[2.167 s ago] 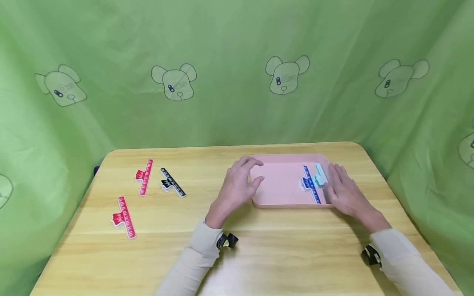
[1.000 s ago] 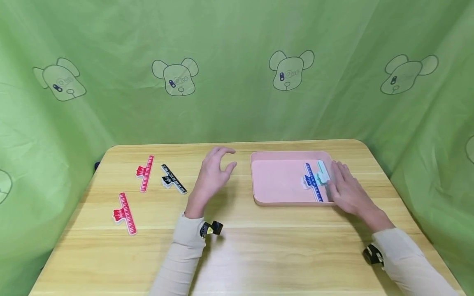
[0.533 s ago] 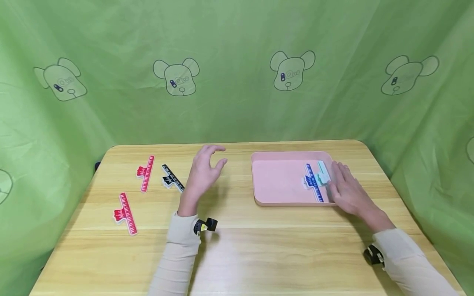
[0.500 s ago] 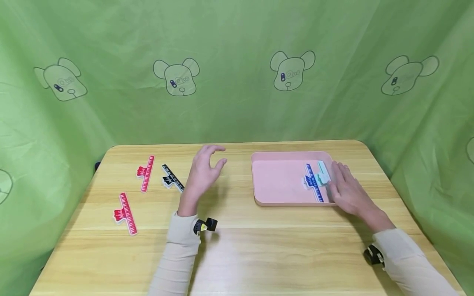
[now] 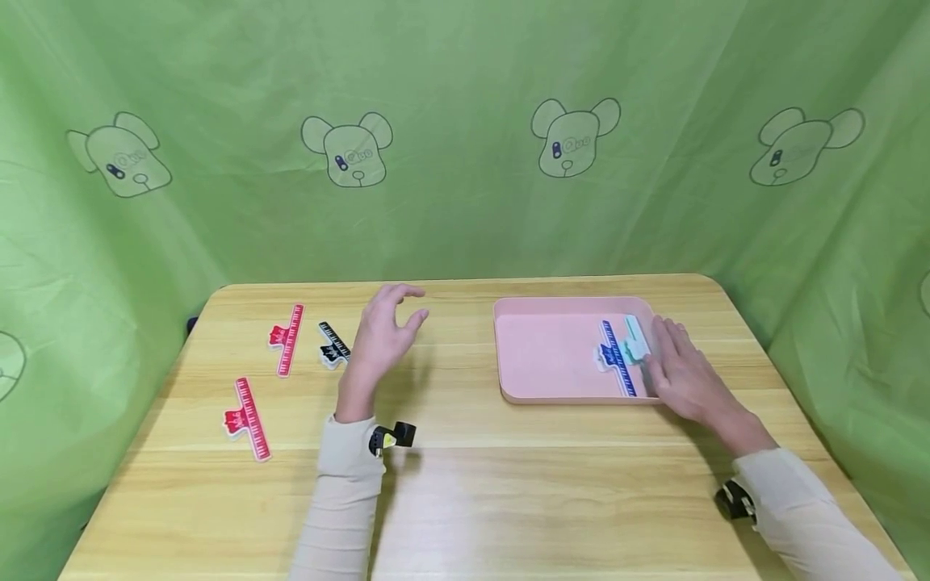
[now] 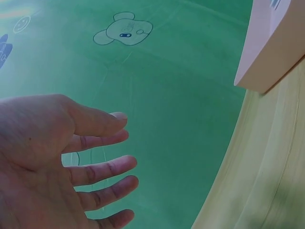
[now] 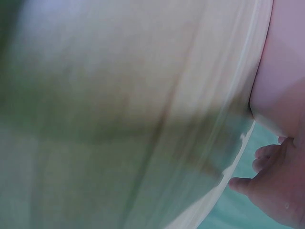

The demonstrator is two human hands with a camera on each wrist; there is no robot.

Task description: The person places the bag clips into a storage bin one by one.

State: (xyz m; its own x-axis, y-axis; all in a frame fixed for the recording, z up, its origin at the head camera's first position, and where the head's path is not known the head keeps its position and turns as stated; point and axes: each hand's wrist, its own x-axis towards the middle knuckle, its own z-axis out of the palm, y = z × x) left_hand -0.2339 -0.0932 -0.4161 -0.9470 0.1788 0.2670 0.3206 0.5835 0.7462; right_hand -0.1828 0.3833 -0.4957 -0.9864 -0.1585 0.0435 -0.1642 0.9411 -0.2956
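My left hand (image 5: 381, 335) hovers over the table with fingers apart and nothing in them; the left wrist view shows its bare palm (image 6: 33, 157). It partly covers a black piano-keyboard clip (image 5: 334, 345). Two pink-red clips of the same kind lie farther left, one toward the back (image 5: 290, 340) and one nearer the front (image 5: 251, 420). On the right, my right hand (image 5: 683, 371) rests with straight fingers along the right side of the pink tray (image 5: 538, 355). Inside that tray lie a blue clip (image 5: 616, 359) and a mint-green clip (image 5: 634, 337) beside it.
The wooden table (image 5: 465, 500) has rounded back corners. Behind it and at both sides hangs a green curtain (image 5: 450, 218) printed with bear heads. A small black camera sits on each wrist, the left one (image 5: 392, 437) and the right one (image 5: 735, 500).
My left hand has moved left from the tray's left edge toward the black clip, its fingers still apart. The right hand stays at the tray's right side, and the clips lie as before.
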